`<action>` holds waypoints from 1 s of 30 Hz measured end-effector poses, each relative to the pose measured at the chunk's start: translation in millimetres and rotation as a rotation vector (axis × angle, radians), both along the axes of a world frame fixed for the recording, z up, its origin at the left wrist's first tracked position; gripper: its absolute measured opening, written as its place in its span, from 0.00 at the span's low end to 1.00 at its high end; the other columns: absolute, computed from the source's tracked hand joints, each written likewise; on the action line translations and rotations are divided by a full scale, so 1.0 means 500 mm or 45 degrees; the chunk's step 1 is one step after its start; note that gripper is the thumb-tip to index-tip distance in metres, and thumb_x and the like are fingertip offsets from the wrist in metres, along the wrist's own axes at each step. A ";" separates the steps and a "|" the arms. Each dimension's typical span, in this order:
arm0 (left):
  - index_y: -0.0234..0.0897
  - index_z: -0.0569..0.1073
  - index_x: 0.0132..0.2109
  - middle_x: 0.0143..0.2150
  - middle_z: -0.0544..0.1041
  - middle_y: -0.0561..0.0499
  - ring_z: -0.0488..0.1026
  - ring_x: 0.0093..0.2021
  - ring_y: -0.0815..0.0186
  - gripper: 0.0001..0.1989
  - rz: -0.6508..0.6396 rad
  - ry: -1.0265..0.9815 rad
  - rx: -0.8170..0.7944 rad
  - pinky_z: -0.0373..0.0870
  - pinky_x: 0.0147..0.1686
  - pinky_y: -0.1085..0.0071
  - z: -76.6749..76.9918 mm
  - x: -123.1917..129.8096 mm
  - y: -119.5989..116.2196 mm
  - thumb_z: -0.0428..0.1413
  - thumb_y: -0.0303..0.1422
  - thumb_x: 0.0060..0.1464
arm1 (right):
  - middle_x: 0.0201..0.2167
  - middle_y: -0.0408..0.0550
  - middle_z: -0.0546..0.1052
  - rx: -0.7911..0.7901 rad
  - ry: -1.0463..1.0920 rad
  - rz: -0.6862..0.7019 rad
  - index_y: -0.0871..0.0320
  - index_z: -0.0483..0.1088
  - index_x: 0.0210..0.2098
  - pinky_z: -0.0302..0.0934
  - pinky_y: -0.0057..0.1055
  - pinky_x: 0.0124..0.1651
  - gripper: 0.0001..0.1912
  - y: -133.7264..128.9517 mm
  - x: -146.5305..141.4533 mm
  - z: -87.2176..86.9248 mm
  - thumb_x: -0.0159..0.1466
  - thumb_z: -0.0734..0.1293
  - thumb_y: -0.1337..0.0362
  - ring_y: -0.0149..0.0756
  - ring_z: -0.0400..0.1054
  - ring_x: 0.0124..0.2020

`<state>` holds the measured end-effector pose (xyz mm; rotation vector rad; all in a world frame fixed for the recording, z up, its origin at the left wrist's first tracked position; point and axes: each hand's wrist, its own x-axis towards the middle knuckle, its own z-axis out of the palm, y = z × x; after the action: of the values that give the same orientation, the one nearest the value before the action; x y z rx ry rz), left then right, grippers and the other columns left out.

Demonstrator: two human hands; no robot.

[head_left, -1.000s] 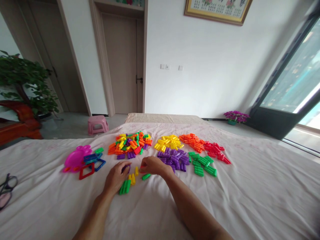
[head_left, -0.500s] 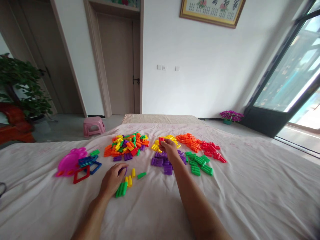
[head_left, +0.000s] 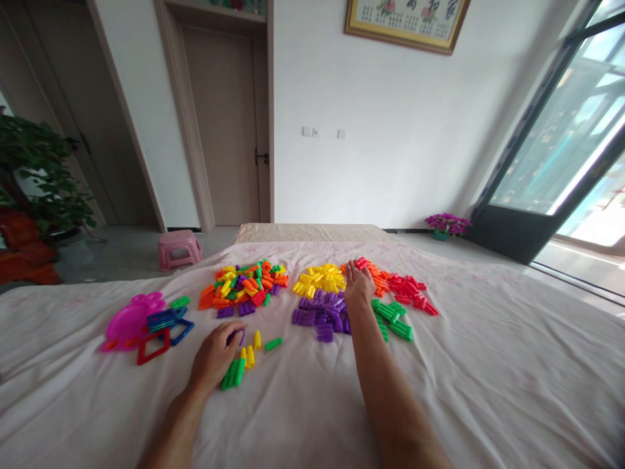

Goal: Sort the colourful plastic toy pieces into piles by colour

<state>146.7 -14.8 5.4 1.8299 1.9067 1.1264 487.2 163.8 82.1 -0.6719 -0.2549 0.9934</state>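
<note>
My right hand [head_left: 360, 284] is closed on a red piece [head_left: 361, 263], above the near edge of the orange pile [head_left: 379, 276]. My left hand [head_left: 217, 352] holds a purple piece [head_left: 241, 336] near the cloth, beside green pieces [head_left: 233, 374] and a few yellow ones [head_left: 250, 356]. Around my right hand lie a yellow pile [head_left: 319, 280], a purple pile [head_left: 325, 312], green pieces [head_left: 401, 330] and a red pile [head_left: 410, 288]. A mixed-colour heap [head_left: 247, 284] sits beyond my left hand.
On the left of the cloth [head_left: 303, 404] are a pink paw-shaped tray [head_left: 127, 324], blue frames [head_left: 181, 331] and a red frame [head_left: 153, 346]. One green piece [head_left: 274, 344] lies between my arms. A pink stool [head_left: 180, 249] stands on the floor beyond.
My right hand has moved right with the red piece, from over the yellow pile to the orange pile. My left hand stays beside the green pieces. The view has shifted slightly.
</note>
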 end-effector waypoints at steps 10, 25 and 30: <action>0.41 0.79 0.46 0.50 0.80 0.48 0.76 0.52 0.61 0.18 0.002 0.002 -0.011 0.70 0.55 0.64 -0.004 -0.003 0.001 0.48 0.40 0.57 | 0.46 0.50 0.75 -0.110 0.117 0.133 0.58 0.67 0.39 0.73 0.27 0.49 0.09 -0.003 0.103 0.001 0.61 0.62 0.76 0.29 0.76 0.47; 0.40 0.76 0.51 0.53 0.79 0.48 0.75 0.54 0.62 0.19 -0.002 -0.080 -0.034 0.68 0.57 0.65 0.005 0.001 -0.004 0.47 0.40 0.59 | 0.41 0.49 0.81 0.103 -0.836 1.251 0.57 0.75 0.49 0.66 0.21 0.32 0.23 -0.115 -0.163 0.002 0.54 0.75 0.62 0.29 0.75 0.33; 0.40 0.76 0.53 0.54 0.79 0.47 0.74 0.54 0.62 0.19 0.008 -0.131 -0.035 0.68 0.57 0.64 -0.002 -0.004 0.000 0.47 0.38 0.60 | 0.41 0.50 0.81 0.168 -1.387 1.650 0.59 0.75 0.50 0.65 0.23 0.32 0.24 -0.157 -0.248 -0.057 0.54 0.73 0.63 0.31 0.75 0.33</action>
<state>144.9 -15.0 4.2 1.7183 1.8619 1.1669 363.4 85.2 53.7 -0.8693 -1.8682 1.6958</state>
